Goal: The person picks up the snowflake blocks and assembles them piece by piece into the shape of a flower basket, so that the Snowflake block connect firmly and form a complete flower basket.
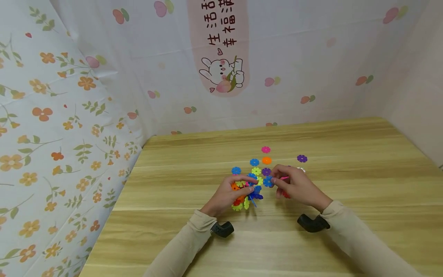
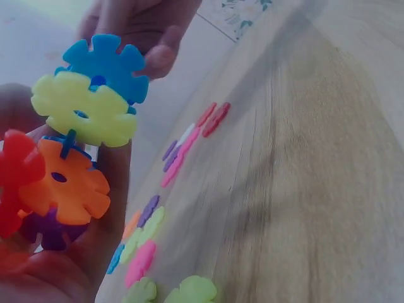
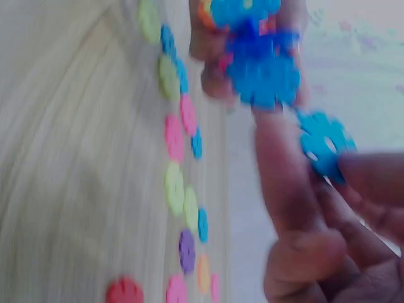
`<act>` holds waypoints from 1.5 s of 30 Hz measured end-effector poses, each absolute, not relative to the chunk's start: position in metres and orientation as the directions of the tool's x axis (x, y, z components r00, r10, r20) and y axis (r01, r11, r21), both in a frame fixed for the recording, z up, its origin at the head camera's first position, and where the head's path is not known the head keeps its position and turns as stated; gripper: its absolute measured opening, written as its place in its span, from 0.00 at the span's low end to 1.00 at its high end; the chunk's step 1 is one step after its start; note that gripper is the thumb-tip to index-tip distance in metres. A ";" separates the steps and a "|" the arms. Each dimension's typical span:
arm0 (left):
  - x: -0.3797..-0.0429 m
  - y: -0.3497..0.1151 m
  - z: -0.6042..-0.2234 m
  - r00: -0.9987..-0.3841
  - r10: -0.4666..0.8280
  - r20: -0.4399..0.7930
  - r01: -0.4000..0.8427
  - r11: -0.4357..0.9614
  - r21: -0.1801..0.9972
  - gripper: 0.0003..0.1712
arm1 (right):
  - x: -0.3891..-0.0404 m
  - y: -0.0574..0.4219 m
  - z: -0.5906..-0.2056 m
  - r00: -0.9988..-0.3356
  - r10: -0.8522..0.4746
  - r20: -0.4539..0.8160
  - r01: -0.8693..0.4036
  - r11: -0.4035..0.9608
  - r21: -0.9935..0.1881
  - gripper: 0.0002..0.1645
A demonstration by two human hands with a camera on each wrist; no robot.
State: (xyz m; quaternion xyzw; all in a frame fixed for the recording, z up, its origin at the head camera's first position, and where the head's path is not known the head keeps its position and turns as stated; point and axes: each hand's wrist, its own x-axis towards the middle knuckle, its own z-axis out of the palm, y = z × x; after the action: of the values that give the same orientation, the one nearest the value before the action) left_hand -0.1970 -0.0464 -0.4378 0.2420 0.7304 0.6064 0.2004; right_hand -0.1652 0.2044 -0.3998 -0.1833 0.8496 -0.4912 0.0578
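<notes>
My left hand (image 1: 221, 197) holds a cluster of interlocked flower-shaped plastic discs (image 1: 256, 193) above the table. In the left wrist view the cluster shows a yellow disc (image 2: 85, 113), an orange disc (image 2: 72, 186), a red disc (image 2: 19, 167) and blue ones, slotted into each other at angles. My right hand (image 1: 300, 187) pinches a single blue disc (image 3: 323, 140) between thumb and fingertips. In the right wrist view this disc is right beside the cluster's blue edge (image 3: 265, 82). The fingers of my left hand partly hide the cluster in the head view.
Loose discs lie on the wooden table (image 1: 166, 215) beyond and between the hands: pink (image 1: 265, 149), orange (image 1: 266, 160), blue (image 1: 254, 162), and purple (image 1: 302, 158) farther right. More lie partly under the hands. A printed curtain (image 1: 155, 61) hangs behind the table.
</notes>
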 end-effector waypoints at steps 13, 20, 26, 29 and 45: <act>-0.195 -0.044 -0.438 -0.806 0.591 0.010 0.126 0.156 0.980 0.16 | -0.163 0.181 -0.407 -0.922 -0.303 0.241 -0.374 0.539 -0.755 0.05; -0.195 -0.042 -0.437 -0.810 0.586 0.022 0.150 0.170 0.974 0.16 | -0.162 0.176 -0.404 -0.902 -0.298 0.314 -0.433 0.618 -0.657 0.06; -0.193 -0.040 -0.438 -0.827 0.561 0.031 0.155 0.174 0.973 0.13 | -0.161 0.170 -0.405 -0.886 -0.282 0.368 -0.458 0.651 -0.605 0.04; -0.193 -0.038 -0.439 -0.833 0.551 0.056 0.186 0.182 0.966 0.11 | -0.161 0.168 -0.406 -0.889 -0.288 0.357 -0.452 0.677 -0.581 0.04; -0.196 -0.037 -0.434 -0.814 0.580 0.032 0.174 0.191 0.966 0.08 | -0.175 0.178 -0.403 -0.916 -0.357 0.182 -0.361 0.541 -0.759 0.05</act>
State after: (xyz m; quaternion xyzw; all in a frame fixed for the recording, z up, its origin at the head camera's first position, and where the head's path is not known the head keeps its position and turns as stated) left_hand -0.1956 -0.0365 -0.4340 0.2507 0.7520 0.5845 0.1734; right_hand -0.1751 0.1782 -0.4033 -0.2046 0.8779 -0.4330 -0.0026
